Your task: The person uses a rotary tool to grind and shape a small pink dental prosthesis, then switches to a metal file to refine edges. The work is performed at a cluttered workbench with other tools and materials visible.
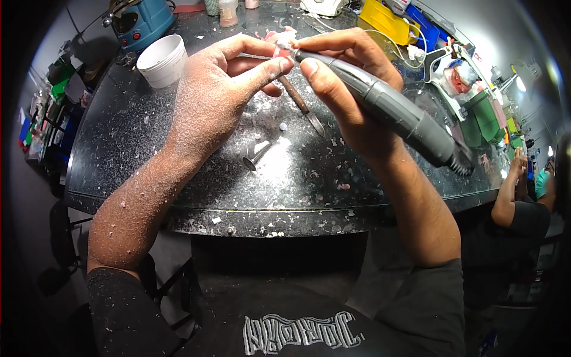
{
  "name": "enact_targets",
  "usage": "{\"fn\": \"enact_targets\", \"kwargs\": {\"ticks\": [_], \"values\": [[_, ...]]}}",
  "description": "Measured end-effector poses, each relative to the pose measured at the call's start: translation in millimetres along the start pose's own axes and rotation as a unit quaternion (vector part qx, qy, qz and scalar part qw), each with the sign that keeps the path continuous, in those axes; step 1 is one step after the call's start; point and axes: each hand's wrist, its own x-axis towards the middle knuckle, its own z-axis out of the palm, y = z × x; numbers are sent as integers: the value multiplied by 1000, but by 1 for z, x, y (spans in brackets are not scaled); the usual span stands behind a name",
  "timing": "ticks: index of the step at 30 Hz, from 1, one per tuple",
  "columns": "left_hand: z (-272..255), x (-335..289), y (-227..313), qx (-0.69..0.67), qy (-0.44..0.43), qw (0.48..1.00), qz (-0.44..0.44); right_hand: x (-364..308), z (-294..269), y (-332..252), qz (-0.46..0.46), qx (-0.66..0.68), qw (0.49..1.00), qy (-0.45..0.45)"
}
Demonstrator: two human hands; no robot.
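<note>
Between the thumb and fingers of my left hand (217, 80) is a small pink and white piece (282, 49), partly hidden by the fingertips. White dust coats that hand and forearm. My right hand (354, 86) is closed round a dark grey rotary handpiece (392, 101), whose tip end meets the pink and white piece. The cutting tip itself is too small to make out. Under my hands, a wooden-handled knife (298, 100) lies on the dusty black bench (143, 137). Nearer to me rest a flat-headed metal pin (253, 159) and a small white bit (282, 127).
A white tub (162, 61) stands at the left, before a blue machine (143, 25) with red knobs. Bottles stand at the back. A yellow bin (383, 21), a cable and a white frame (440, 62) occupy the right. Another person (523, 196) is at the far right.
</note>
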Motion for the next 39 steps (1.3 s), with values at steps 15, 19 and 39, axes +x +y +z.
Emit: {"fn": "enact_targets", "kwargs": {"ticks": [15, 19, 39], "values": [[2, -1, 0, -67, -33, 996, -39, 2, 1, 5, -50, -5, 998, 23], [2, 1, -5, -83, -37, 996, -25, 3, 0, 9, -74, -23, 997, 18], [1, 1, -3, -42, -15, 999, 28, 4, -9, 5, -51, -8, 996, 79]]}}
